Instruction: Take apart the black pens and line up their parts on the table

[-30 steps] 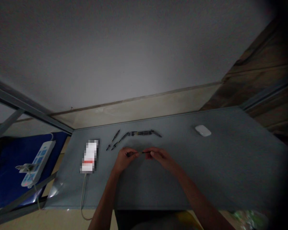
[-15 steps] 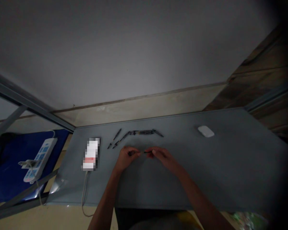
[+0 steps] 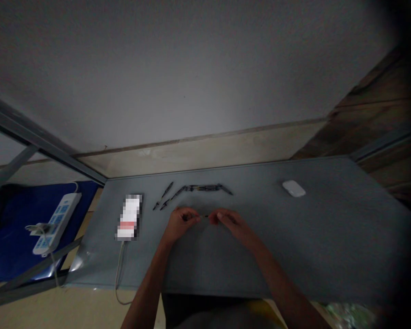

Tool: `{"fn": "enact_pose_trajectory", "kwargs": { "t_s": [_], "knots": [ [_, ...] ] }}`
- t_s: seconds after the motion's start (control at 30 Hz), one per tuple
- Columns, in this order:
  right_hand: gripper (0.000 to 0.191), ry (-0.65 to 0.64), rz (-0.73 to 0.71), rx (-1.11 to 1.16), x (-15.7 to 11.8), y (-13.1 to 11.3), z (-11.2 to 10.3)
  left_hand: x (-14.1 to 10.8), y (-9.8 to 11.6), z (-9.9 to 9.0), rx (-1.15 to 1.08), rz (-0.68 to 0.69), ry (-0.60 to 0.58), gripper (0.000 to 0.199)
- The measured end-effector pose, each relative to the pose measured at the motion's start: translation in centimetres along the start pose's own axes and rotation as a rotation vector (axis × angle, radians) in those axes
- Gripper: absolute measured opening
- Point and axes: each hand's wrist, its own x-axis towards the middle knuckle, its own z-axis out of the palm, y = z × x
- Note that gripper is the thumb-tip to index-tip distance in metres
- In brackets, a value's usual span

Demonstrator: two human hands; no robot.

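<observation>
Both my hands are held close together above the grey table (image 3: 315, 246). Between their fingertips is a thin pen (image 3: 206, 216), of which only a short dark and pale length shows. My left hand (image 3: 181, 225) is closed in a pinch around one end. On the other side, my right hand (image 3: 233, 225) pinches the dark end, with the fingers covering most of it. Just beyond my hands lie several dark pens (image 3: 205, 188), some lined up side by side. Another pen (image 3: 167, 189) lies apart from them, to their left.
A phone (image 3: 129, 217) with a charging cable (image 3: 119, 274) rests on the table's left side. At the right lies a white rounded case (image 3: 293, 188). A white power strip (image 3: 57, 224) is on a blue surface (image 3: 7, 260) beyond the metal frame. A wall (image 3: 198, 91) stands behind the table.
Both hands stay in nearly the same place. The dark part of the pen now shows nearer the left fingertips, and less of it lies along the right fingers. The view has shifted slightly.
</observation>
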Motion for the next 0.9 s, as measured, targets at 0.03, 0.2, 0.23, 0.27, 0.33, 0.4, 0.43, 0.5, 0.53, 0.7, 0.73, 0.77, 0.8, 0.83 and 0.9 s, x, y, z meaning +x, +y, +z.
{"fn": "enact_pose_trajectory", "kwargs": {
  "t_s": [0.03, 0.2, 0.23, 0.27, 0.33, 0.4, 0.43, 0.5, 0.53, 0.7, 0.73, 0.77, 0.8, 0.83, 0.9],
  "knots": [
    [0.041, 0.003, -0.006, -0.005, -0.01, -0.01, -0.01, 0.01, 0.1, -0.02, 0.008, 0.008, 0.002, 0.025],
    [0.043, 0.01, -0.024, -0.015, -0.04, -0.06, 0.1, 0.1, 0.42, -0.1, 0.082, 0.075, -0.01, 0.029],
    [0.042, 0.003, -0.022, -0.011, -0.04, -0.04, 0.13, 0.09, 0.38, -0.08, 0.081, 0.064, -0.009, 0.03],
    [0.042, -0.005, -0.015, -0.006, -0.03, -0.02, 0.16, 0.08, 0.31, -0.06, 0.069, 0.046, -0.008, 0.029],
    [0.043, -0.018, 0.001, 0.004, -0.02, 0.03, 0.18, 0.02, 0.19, -0.01, 0.032, 0.007, -0.011, 0.027],
    [0.043, -0.011, 0.011, 0.006, -0.02, 0.09, 0.16, -0.02, 0.17, 0.02, 0.01, -0.011, -0.016, 0.027],
    [0.043, -0.003, 0.012, 0.004, -0.03, 0.1, 0.15, -0.03, 0.2, 0.03, 0.012, -0.013, -0.013, 0.027],
    [0.044, 0.009, 0.004, -0.006, -0.04, 0.11, 0.12, -0.02, 0.29, 0.03, 0.027, -0.002, -0.004, 0.026],
    [0.045, 0.013, -0.005, -0.013, -0.04, 0.09, 0.13, 0.01, 0.31, 0.03, 0.04, 0.01, -0.001, 0.025],
    [0.044, -0.005, -0.011, -0.02, 0.0, -0.06, 0.27, 0.11, -0.04, 0.15, 0.045, 0.011, -0.011, 0.026],
    [0.045, -0.011, 0.002, -0.013, 0.01, -0.04, 0.29, 0.11, -0.14, 0.19, 0.026, -0.005, -0.015, 0.027],
    [0.045, -0.014, 0.013, -0.006, 0.02, 0.01, 0.3, 0.1, -0.22, 0.23, 0.01, -0.017, -0.017, 0.028],
    [0.046, -0.014, 0.018, -0.003, 0.04, 0.09, 0.29, 0.08, -0.25, 0.25, 0.004, -0.023, -0.015, 0.028],
    [0.047, -0.01, 0.018, -0.004, 0.05, 0.18, 0.27, 0.06, -0.24, 0.26, 0.008, -0.023, -0.008, 0.028],
    [0.047, 0.003, 0.008, -0.012, 0.08, 0.34, 0.2, 0.04, -0.12, 0.21, 0.03, -0.01, 0.0, 0.028]
  ]
}}
